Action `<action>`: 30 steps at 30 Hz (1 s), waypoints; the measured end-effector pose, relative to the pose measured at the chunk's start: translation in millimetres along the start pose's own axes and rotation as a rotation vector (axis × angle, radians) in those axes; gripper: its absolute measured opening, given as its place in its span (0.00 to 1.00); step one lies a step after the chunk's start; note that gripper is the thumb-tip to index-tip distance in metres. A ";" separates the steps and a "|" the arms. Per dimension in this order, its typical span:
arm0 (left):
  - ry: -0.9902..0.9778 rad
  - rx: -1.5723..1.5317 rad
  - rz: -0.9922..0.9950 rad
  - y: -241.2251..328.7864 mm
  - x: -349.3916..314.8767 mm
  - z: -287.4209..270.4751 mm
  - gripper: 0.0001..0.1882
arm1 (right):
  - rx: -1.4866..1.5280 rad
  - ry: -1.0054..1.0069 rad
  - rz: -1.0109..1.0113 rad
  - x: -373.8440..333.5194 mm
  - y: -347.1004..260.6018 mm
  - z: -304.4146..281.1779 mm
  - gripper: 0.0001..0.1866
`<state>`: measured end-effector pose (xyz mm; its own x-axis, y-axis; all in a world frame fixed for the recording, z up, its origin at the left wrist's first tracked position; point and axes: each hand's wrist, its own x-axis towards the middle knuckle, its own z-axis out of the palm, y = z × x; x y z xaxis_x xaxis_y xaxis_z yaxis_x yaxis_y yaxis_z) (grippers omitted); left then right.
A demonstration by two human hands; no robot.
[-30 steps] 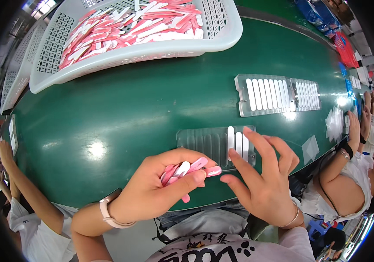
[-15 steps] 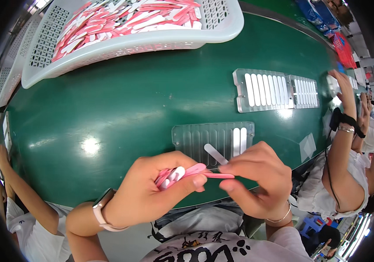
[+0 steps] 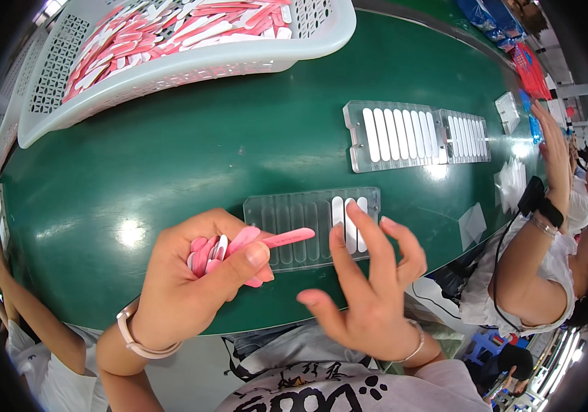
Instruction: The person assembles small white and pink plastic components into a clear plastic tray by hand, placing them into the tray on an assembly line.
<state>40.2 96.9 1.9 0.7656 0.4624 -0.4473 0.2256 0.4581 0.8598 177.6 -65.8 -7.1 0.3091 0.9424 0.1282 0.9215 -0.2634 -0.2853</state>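
Observation:
My left hand [image 3: 187, 275] is closed around a bunch of pink and white nail files [image 3: 204, 255]. One pink nail file [image 3: 292, 237] juts out to the right past my left thumb. Just beyond my hands lies a clear slotted tray [image 3: 266, 206], with three white-faced nail files [image 3: 337, 209] side by side in its right-hand slots. My right hand [image 3: 369, 302] is open, fingers spread, with nothing held. Its fingertips are over the white files and partly cover them; whether they touch cannot be made out.
A large white perforated basket [image 3: 191, 72] heaped with pink and white files stands at the far left. Two clear trays [image 3: 357, 141] filled with white files lie at the far right. Clear plastic pieces [image 3: 472, 223] and a co-worker's arm [image 3: 548, 158] are at the right; another person's arm [image 3: 33, 302] is at the left.
The white file that was tilted in my right fingers now lies in a tray slot beside the other two. My right hand has let go and spread; my left has shifted left with its bunch.

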 end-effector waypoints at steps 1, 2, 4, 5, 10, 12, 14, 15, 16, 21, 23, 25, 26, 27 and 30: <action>-0.026 0.007 0.030 -1.7 1.0 0.0 0.07 | -0.003 0.002 0.007 -0.7 -3.1 0.3 0.30; -0.021 0.012 0.024 -3.2 -0.5 -0.5 0.07 | -0.021 0.019 0.037 -0.5 -6.9 3.1 0.30; -0.026 0.011 0.034 -4.9 -2.3 1.5 0.06 | -0.035 0.040 0.074 -0.3 -6.8 4.1 0.27; -0.016 0.016 0.030 -6.6 -2.6 3.1 0.06 | -0.025 0.039 0.070 1.0 -3.2 3.1 0.27; -0.136 -0.082 0.024 -10.4 -2.6 5.0 0.06 | 0.221 0.280 0.049 9.6 20.3 -5.5 0.15; -0.176 -0.088 -0.003 -6.7 -2.2 6.3 0.06 | 0.663 0.312 0.023 17.8 21.9 -8.0 0.16; -0.097 -0.002 -0.087 -1.6 -1.8 7.5 0.07 | 0.789 0.231 0.052 21.1 9.8 -13.5 0.15; -0.095 -0.001 -0.084 -2.0 -1.3 8.2 0.07 | 0.915 0.147 0.081 22.6 6.4 -14.4 0.14; -0.097 -0.033 -0.058 -3.1 -1.0 9.1 0.07 | 0.842 0.229 -0.038 23.8 11.3 -5.2 0.13; -0.102 -0.006 -0.077 3.1 -4.0 9.3 0.09 | 0.934 0.216 0.025 30.8 17.9 0.7 0.13; -0.182 -0.005 -0.242 7.5 -2.5 5.4 0.12 | 1.070 0.187 -0.082 34.1 13.1 -7.4 0.14; -0.252 -0.063 -0.282 8.4 -1.3 3.0 0.13 | 1.058 0.074 -0.119 31.7 19.2 -16.5 0.13; -0.298 -0.114 -0.339 9.2 -0.1 1.9 0.15 | 1.061 0.054 -0.150 35.8 23.9 -14.3 0.11; -0.288 -0.114 -0.345 9.3 0.2 2.0 0.15 | 1.062 0.035 -0.182 40.2 28.7 -12.5 0.09; -0.016 -0.083 -0.261 9.0 0.6 8.1 0.21 | 0.929 0.161 -0.084 61.1 39.9 -16.7 0.04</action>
<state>47.6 95.2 11.3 0.6980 0.3087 -0.6462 0.3664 0.6214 0.6926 237.2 -22.2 5.2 0.3428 0.8926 0.2929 0.4080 0.1394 -0.9023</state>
